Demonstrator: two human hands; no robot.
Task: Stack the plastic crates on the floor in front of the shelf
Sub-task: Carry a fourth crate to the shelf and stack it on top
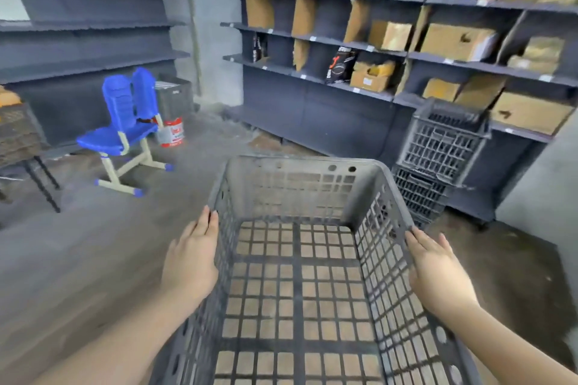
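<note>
Shelf (391,50): a dark unit with cardboard dividers and boxes is seen ahead of and above the fingers, along the far wall.
Floor (93,259): bare grey floor is seen to the left of the left fingers; brown floor shows through the crate base between the hands.
Carried crate (297,275): a grey lattice crate, open side up and empty, is held between the two hands, its far wall beyond the fingertips. It is judged to be held level at both long sides so that it can be lowered squarely.
Crate stack (438,159): two dark crates are seen ahead of the right fingers, on the floor against the shelf; the upper one sits tilted. This is judged to be the destination.
Chair (128,128): a blue chair stands well ahead and to the left of the left fingers, clear of the route.
Left hand (190,262): it is laid flat against the left outer wall, fingers (208,222) together and extended, pressing and not hooked.
Right hand (438,275): it is laid flat against the right rim, its fingers slightly spread, so the crate is clamped by opposed pressure.
</note>
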